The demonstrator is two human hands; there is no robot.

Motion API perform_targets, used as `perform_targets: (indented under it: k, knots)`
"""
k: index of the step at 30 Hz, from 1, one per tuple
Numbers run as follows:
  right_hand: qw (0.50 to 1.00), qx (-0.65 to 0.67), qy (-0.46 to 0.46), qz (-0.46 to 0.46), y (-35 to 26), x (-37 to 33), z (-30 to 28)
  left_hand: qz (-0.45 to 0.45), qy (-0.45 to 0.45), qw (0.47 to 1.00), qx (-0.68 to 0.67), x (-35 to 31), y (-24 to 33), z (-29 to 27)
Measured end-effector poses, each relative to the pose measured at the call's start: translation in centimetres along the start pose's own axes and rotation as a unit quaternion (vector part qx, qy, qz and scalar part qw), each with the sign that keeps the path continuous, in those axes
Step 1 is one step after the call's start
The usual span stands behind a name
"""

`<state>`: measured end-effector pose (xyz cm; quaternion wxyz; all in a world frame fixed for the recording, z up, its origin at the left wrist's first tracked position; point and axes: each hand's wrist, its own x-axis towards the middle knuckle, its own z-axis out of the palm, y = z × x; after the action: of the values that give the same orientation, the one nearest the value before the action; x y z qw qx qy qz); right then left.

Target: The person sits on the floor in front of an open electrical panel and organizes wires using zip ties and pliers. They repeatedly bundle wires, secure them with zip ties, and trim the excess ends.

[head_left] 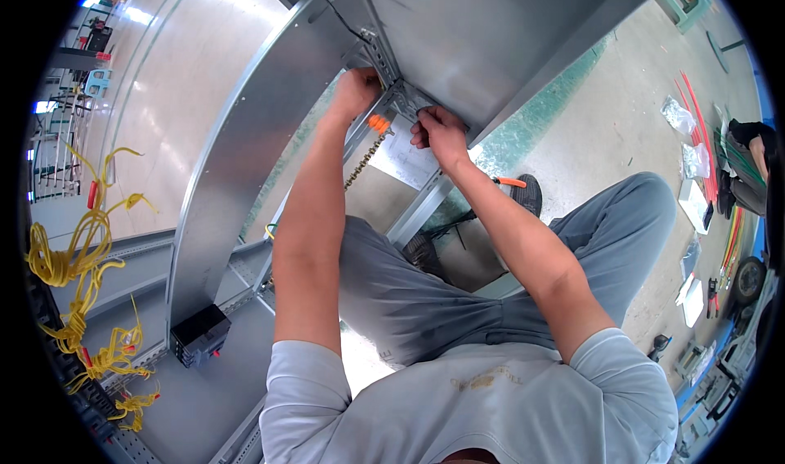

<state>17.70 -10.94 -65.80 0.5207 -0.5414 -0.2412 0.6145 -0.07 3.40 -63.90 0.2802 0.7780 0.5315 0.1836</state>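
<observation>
My left hand (pixel 357 94) reaches up to the upright corner post (pixel 381 53) of a grey metal cabinet frame. Its fingers curl in behind the metal, and their tips are hidden. To the right of the post, my right hand (pixel 442 137) is closed in a pinch beside the frame's corner joint. Whatever it pinches is too small to make out. Between and just below both hands sits an orange ribbed piece (pixel 379 124), with a row of small brass-coloured parts (pixel 363 163) running down from it. A printed white sheet (pixel 406 160) shows beneath.
Grey metal panels (pixel 237 137) stand left and above. Yellow wire bundles (pixel 78 251) hang far left, near a black box-shaped component (pixel 200 336). An orange-handled tool (pixel 511 183) is by my shoe (pixel 530 196). Red tubes (pixel 702 149) and plastic bags lie on the right floor near another person (pixel 748 149).
</observation>
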Motion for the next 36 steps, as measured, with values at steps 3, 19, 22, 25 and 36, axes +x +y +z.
perform_targets:
  k: [3,19,22,25,36]
  knots:
    - [1.0,0.019,0.011,0.005,-0.2,1.0,0.6,-0.005,0.02,1.0,0.009,0.3,0.2,-0.4]
    - [0.998,0.025,0.029,-0.054,-1.0,-5.3,-0.5,-0.031,-0.056,0.98,-0.186,-0.8,1.6,-2.1]
    - [0.999,0.014,0.018,-0.044,-0.9,-5.2,-0.3,-0.019,-0.027,0.984,-0.178,-1.1,2.5,-2.0]
    - [0.999,-0.002,0.017,-0.041,-0.9,-5.3,-0.4,-0.002,-0.027,0.99,-0.141,-0.9,2.3,-1.9]
    - [0.999,-0.009,0.024,-0.048,-2.1,-1.9,0.6,0.02,-0.063,0.992,-0.11,-1.0,2.4,-3.0]
